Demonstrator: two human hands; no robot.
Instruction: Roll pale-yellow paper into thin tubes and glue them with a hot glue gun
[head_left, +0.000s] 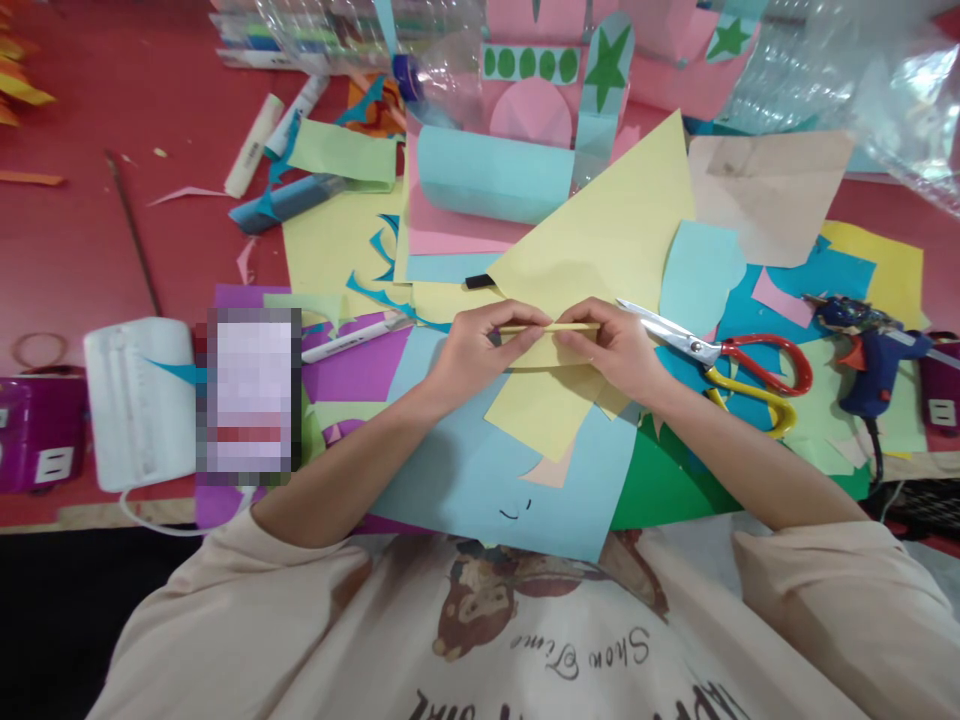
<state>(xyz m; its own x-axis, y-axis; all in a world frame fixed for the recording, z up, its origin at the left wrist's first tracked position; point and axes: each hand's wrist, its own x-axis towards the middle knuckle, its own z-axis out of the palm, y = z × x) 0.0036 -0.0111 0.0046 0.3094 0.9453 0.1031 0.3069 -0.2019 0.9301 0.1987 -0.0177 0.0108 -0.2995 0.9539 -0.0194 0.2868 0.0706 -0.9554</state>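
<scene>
Lettering, upside down in this view: "Show Time" in dark script on the pale shirt (397, 630); larger capitals below, cut off by the frame, only partly legible. Print on the white marker (253, 150), upper left: too small to read.

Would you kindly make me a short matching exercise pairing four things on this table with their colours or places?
1. Scissors
2. Glue gun
3. Thin strip
4. Curled paper

A. Pinched by the left hand and right hand
B. Light blue, beyond the hands
C. Red and yellow handles
D. Dark blue, right of the scissors

Pairs: 1-C, 2-D, 3-A, 4-B
</scene>
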